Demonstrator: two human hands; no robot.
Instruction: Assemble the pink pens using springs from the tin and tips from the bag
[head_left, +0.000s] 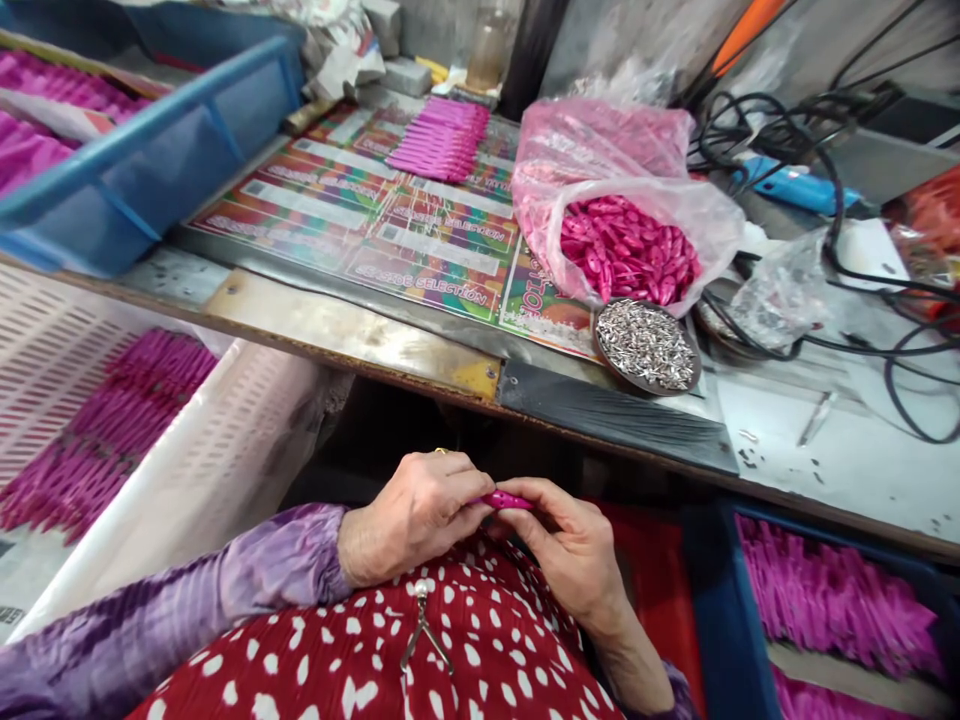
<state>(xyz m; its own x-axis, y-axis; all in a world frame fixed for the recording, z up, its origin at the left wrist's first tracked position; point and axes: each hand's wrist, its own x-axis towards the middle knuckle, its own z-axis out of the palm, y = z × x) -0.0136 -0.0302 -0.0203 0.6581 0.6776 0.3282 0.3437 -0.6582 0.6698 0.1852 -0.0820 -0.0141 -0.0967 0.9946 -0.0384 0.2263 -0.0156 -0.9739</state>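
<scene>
"Where do we see the pink piece (511,500)?"

"Before the table (772,405), pinched by both left hand (420,512) and right hand (571,545), likely for steadiness; we spot metal bits (647,344) near the table's edge, presumably for reach."

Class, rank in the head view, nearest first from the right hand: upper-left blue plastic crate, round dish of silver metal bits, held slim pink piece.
1. Pink piece: in the right hand.
2. Round dish: ahead.
3. Blue crate: far left.
</scene>
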